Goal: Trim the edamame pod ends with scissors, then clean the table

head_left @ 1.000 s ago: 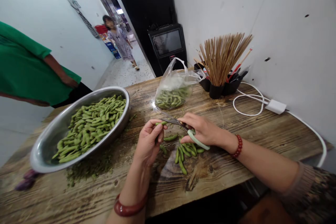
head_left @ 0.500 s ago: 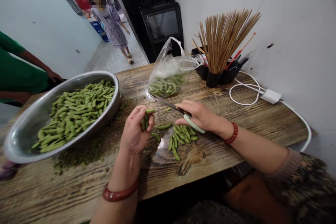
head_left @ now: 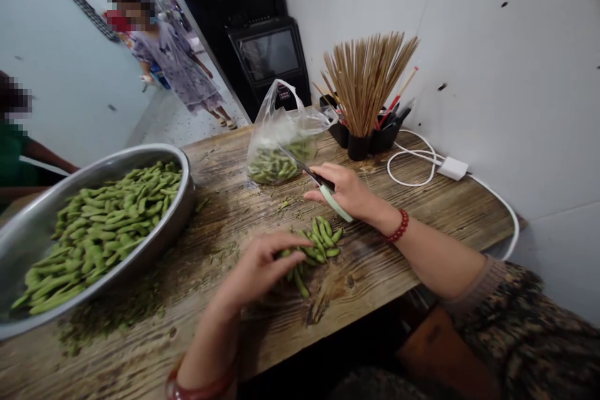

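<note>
Left hand [head_left: 257, 267] parted, thumb and fingers apart at green pods [head_left: 323, 239], near side of right hand [head_left: 347, 192], which grips scissors [head_left: 335, 203]; step looks like picking up pods, next move calls for a light pinch, blades held clear

No lettering, brand, number or sign can be read. A small reddish rectangular label [head_left: 284, 94] is noted low on the front of a black, boxy, grey-windowed appliance [head_left: 269, 55]; its marks are too small to be made out.
</note>
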A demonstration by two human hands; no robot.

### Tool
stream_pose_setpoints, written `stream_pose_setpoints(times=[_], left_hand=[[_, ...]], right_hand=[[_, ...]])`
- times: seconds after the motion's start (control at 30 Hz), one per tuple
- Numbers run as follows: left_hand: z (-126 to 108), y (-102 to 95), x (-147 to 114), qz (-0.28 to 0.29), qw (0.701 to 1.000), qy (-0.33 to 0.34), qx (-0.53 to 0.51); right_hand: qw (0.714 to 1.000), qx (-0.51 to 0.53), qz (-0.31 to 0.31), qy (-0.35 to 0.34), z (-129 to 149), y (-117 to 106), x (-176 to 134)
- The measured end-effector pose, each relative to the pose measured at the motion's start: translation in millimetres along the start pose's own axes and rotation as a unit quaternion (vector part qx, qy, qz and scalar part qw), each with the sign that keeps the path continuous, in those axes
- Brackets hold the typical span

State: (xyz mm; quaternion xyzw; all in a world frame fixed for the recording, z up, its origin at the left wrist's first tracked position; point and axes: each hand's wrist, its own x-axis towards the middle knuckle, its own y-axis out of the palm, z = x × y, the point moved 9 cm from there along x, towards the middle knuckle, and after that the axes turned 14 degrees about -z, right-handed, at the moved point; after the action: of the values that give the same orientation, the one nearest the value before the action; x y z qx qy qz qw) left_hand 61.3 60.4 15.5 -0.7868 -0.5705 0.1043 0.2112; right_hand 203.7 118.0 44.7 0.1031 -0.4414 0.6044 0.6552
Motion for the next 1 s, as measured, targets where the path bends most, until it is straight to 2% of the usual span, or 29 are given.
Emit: stream_pose_setpoints(times=[0.07,0.17,0.23,0.37,0.47,0.57,0.63,0.73,0.83,1.0], left_hand=[[-12.9,21.7,-7.1,0.047,0.994,0.076,0.069],[-14.0,37.5,-11.4,0.051,0.976,0.145,0.153],[-3.8,35.1,-8.6,0.029,0.966,0.150,0.207],[16.9,10.9,2.4,-0.018,0.966,0.098,0.240],[15.5,-10.8,8.1,-0.063,0.978,0.072,0.183],[16.3,-39.5,9.2,-0.163,0.986,-0.002,0.047],[23.7,-51.5,6.4,-0.214,0.968,-0.073,-0.110],[29.2,-52.7,4.1,-0.226,0.919,-0.129,-0.296],[29.6,-48.5,4.6,-0.219,0.907,-0.140,-0.331],[31.1,-39.4,5.0,-0.219,0.928,-0.130,-0.272]], right_hand=[[1.000,0.003,-0.004,0.004,0.0,-0.7,0.5],[1.000,0.002,-0.003,0.009,-0.1,-0.2,0.2],[1.000,0.003,-0.004,0.008,0.0,0.3,-0.3],[1.000,0.007,-0.014,0.008,-1.9,-0.4,-0.9],[1.000,0.011,-0.016,0.008,-2.3,-0.4,-1.1],[1.000,0.016,-0.019,0.006,-0.1,-1.4,-0.9],[1.000,0.019,-0.017,0.008,2.1,-1.1,-1.0],[0.999,0.035,0.003,0.016,7.3,3.6,-3.0],[0.996,0.077,0.029,0.017,18.2,11.5,-7.9],[0.980,0.170,0.068,0.083,30.3,25.6,-17.9]])
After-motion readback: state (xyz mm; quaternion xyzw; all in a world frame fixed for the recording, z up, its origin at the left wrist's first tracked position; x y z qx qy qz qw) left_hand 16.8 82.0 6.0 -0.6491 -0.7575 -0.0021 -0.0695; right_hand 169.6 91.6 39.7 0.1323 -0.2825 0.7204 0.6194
